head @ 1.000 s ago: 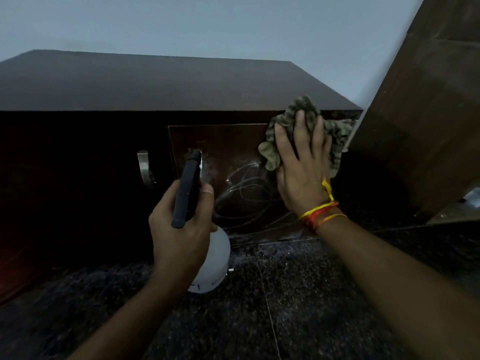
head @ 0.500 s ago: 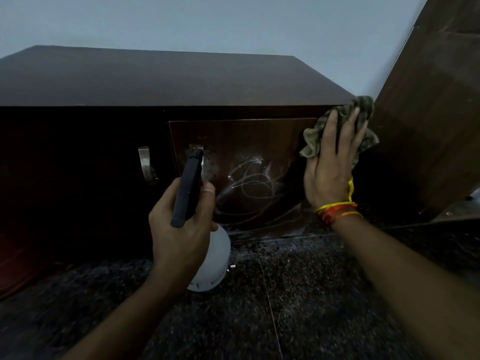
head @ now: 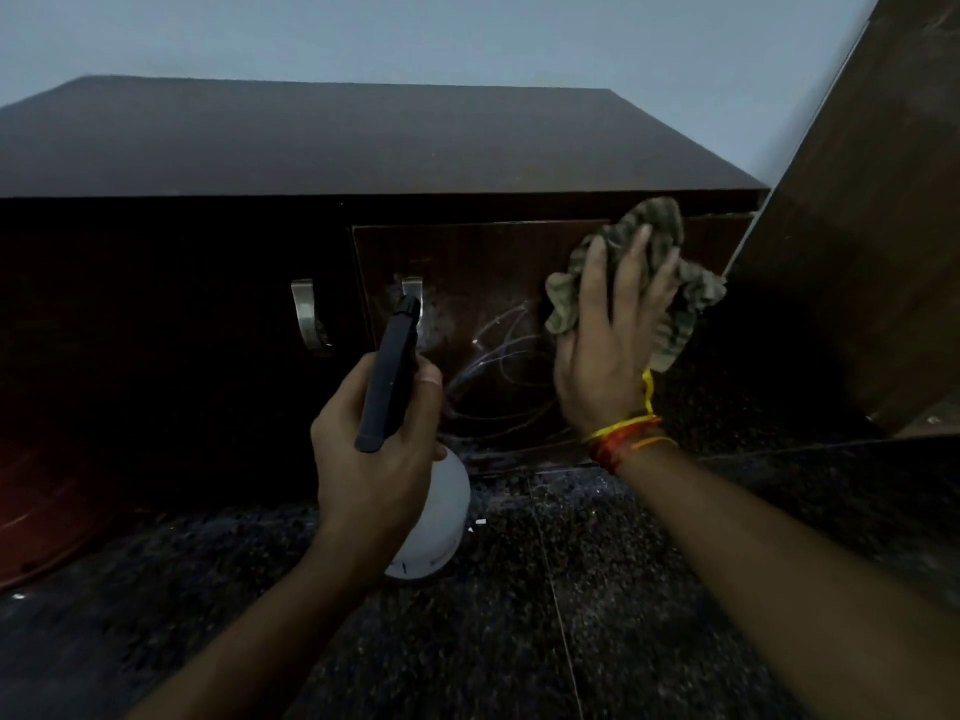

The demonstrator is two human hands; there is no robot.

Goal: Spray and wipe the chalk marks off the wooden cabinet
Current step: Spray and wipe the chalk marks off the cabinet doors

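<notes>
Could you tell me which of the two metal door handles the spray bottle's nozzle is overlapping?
The right handle: the spray bottle nozzle covers its lower part; the left handle shows fully.

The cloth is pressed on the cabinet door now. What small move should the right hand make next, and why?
Probably slide the right hand with the cloth down and left over the chalk marks. The white loops on the door are below and left of the cloth and not yet wiped.

Dark brown cabinet; olive striped cloth; white bottle
</notes>
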